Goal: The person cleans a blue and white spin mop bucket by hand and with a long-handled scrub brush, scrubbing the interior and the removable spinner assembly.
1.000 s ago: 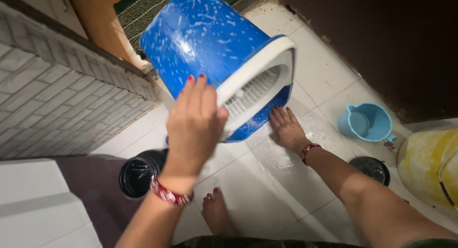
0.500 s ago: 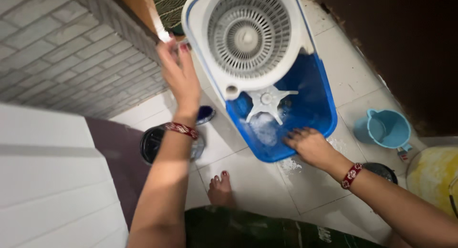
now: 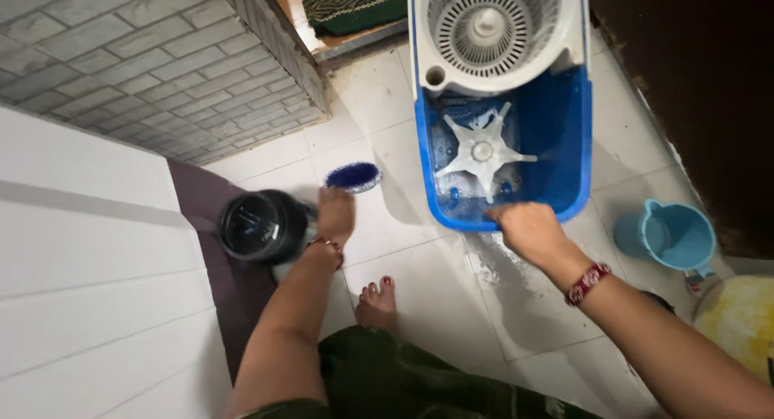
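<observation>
A blue mop bucket (image 3: 564,129) with a white spinner basket (image 3: 492,28) stands upright on the white floor tiles. A white star-shaped part (image 3: 481,151) and some foamy water lie in its open half. My right hand (image 3: 528,229) grips the bucket's near rim. My left hand (image 3: 334,213) is down by the floor, fingers stretched out, their tips at the edge of a small blue scrub brush (image 3: 353,175). The hand holds nothing that I can see.
A black round container (image 3: 262,225) stands just left of my left hand. A light blue jug (image 3: 676,235) and a yellow bucket (image 3: 742,318) sit at the right. My bare foot (image 3: 377,302) is below. Foam wets the floor (image 3: 492,270). A grey tiled wall (image 3: 145,72) rises on the left.
The bucket went from tipped on its side to upright on the floor. My left hand let go of its top and dropped to the brush. My right hand stayed at the near rim.
</observation>
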